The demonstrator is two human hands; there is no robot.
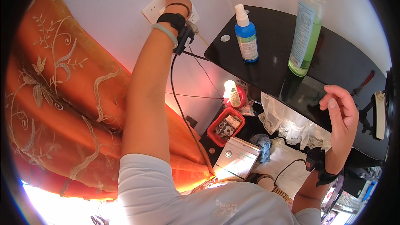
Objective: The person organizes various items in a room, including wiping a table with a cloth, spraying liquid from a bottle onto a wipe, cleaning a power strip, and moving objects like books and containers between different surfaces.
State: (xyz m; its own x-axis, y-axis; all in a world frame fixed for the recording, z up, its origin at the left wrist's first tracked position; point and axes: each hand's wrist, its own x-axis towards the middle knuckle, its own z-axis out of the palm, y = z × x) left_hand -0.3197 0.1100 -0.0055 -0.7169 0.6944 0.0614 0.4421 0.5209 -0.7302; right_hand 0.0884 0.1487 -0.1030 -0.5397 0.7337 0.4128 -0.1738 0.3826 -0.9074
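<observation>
My left hand (179, 2) reaches up to the wall and rests over the white wall sockets (153, 8). Something whitish shows at its fingers, but the fingertips are hidden, so I cannot tell whether it grips anything. Just below that hand, a plug (192, 27) with a cord sits at the right-hand socket. My right hand (342, 112) is raised over the front edge of the black glass shelf (268, 65), its fingers loosely curled and nothing in it. On the shelf stand a blue spray bottle (247, 42) with a white cap and a tall clear bottle (304, 37) of green liquid.
An orange embroidered curtain (62, 100) hangs along the left. Below the shelf are a red plastic basket (226, 126), a white box (237, 159), a cordless phone (232, 95) and white lace cloth (293, 122). A red-handled tool (364, 82) lies on the shelf's right. Cables hang along the wall.
</observation>
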